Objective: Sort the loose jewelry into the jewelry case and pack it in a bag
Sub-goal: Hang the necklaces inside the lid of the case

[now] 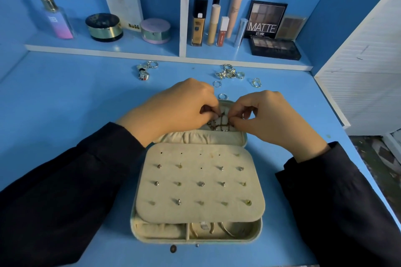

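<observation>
Jewelry case [251, 136], a beige fabric-lined box with rounded corners, lies open on the blue desk [65, 97], its long axis running from 6 to 12 o'clock, lid half at the far end. A beige padded earring panel [199, 182] covers most of the near half; small studs sit in rows on it and some holes are bare. Under its 6 o'clock edge the lower tray shows, with thin hoops in the right-hand compartment.

At 12 o'clock beyond the case a blue shelf [104, 49] carries a perfume bottle, round compacts, foundation tubes and an eyeshadow palette marked MATTE. Between shelf and case loose jewelry lies on the desk: a cluster of silver rings [230, 72] at 1 o'clock, a few plain silver rings just beside it, and a smaller group of chunky rings [145, 70] at 11 o'clock.

Both forearms, in black sleeves, come in from 7 and 5 o'clock and meet over the lid half, hiding much of it. Left hand [180, 104] and right hand [267, 115] are curled, knuckles up, fingertips pinched on a thin dark gold chain [219, 124] that hangs tangled between them onto the lid's lining.

Two tiny beads lie on the desk at the case's 6 o'clock edge.
</observation>
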The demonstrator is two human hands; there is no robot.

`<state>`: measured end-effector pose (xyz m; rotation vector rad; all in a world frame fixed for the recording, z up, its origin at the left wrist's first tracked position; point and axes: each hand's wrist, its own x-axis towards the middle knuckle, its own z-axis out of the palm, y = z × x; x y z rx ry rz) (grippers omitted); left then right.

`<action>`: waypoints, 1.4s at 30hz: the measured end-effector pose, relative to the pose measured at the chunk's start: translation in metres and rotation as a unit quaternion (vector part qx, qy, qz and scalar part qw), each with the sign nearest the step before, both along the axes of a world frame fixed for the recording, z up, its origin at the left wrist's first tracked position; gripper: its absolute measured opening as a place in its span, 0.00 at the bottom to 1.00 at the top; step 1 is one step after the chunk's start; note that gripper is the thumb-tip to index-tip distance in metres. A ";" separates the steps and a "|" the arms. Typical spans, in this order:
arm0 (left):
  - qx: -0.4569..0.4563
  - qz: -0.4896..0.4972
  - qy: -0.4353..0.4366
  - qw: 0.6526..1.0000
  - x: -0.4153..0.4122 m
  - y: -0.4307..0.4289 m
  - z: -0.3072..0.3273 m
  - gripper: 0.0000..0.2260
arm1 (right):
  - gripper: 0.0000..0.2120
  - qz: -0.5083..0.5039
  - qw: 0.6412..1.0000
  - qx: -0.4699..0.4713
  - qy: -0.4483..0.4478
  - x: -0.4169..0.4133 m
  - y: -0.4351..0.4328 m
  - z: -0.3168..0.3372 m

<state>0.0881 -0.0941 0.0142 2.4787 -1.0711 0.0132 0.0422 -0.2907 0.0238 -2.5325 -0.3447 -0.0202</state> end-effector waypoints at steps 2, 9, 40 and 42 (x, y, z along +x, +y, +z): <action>-0.017 0.010 0.017 1.000 -0.001 0.002 -0.001 0.05 | 0.05 0.006 1.000 0.008 0.006 0.000 -0.002 0.002; -0.029 0.033 0.081 0.996 -0.007 0.006 0.001 0.05 | 0.07 0.038 0.999 0.021 0.003 -0.001 -0.008 0.005; 0.010 0.019 0.197 0.980 -0.017 0.013 0.011 0.05 | 0.11 0.067 0.995 -0.068 -0.029 -0.018 -0.001 -0.002; 0.014 0.017 0.201 0.979 -0.018 0.012 0.011 0.05 | 0.11 0.062 0.996 -0.061 -0.031 -0.016 -0.002 -0.001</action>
